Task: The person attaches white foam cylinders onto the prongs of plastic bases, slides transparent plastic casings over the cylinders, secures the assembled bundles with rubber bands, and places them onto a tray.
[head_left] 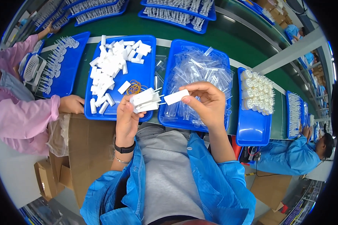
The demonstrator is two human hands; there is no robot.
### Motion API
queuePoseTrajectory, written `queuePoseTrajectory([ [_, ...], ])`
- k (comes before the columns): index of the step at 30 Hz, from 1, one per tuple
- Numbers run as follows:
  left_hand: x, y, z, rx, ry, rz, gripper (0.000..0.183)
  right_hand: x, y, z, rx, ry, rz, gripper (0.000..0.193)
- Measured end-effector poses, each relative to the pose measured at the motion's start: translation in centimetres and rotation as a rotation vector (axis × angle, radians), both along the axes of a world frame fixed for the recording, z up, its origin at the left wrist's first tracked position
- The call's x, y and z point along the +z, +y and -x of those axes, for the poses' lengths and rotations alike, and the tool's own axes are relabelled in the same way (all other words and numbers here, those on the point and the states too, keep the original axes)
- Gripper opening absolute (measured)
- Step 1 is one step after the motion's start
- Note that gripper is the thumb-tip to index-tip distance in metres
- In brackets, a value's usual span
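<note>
My left hand (127, 115) is closed around a small bundle of white parts (145, 100), with several thin white stems sticking out to the right. Between the thumb and fingers of my right hand (207, 101) is a white rectangular block (176, 97), its left end close to a stem tip; whether they touch I cannot tell. Behind my left hand, a blue tray (151, 56) holds many loose white blocks (112, 62) and a few orange rubber bands (136, 87). Clear plastic sleeves (199, 71) fill the blue tray (172, 56) behind my right hand.
To the right, a blue tray (253, 135) carries rows of white round-ended parts (257, 92). Stacked trays of parts (176, 13) stand across the green table (133, 18). A pink-sleeved co-worker (22, 112) sits at left beside a cardboard box (88, 150); a blue-clad person (289, 155) is at right.
</note>
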State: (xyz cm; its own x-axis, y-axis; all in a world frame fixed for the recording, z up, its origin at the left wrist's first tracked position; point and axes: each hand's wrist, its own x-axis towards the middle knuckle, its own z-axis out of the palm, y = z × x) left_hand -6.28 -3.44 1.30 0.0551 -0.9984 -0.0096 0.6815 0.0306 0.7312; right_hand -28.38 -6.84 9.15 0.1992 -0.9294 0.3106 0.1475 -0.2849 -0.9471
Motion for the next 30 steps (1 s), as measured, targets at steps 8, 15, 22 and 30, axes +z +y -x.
queuePoseTrajectory([
  [8, -0.1, 0.5, 0.9, -0.045, -0.022, 0.017, 0.042, -0.7, 0.6, -0.6, -0.04, 0.105, 0.042, 0.022],
  [15, 0.0, 0.9, 1.3, -0.034, -0.02, -0.012, 0.04, -1.2, 1.0, -0.5, -0.076, 0.306, 0.276, 0.019],
  [22, -0.7, 1.0, 1.9, -0.022, -0.061, 0.005, 0.035, -2.1, 1.7, -1.6, -0.045, -0.145, -0.177, 0.015],
  [30, -1.4, 0.4, 1.4, -0.054, 0.021, -0.001, 0.026, -3.3, 1.0, -1.1, -0.038, 0.034, 0.081, 0.011],
])
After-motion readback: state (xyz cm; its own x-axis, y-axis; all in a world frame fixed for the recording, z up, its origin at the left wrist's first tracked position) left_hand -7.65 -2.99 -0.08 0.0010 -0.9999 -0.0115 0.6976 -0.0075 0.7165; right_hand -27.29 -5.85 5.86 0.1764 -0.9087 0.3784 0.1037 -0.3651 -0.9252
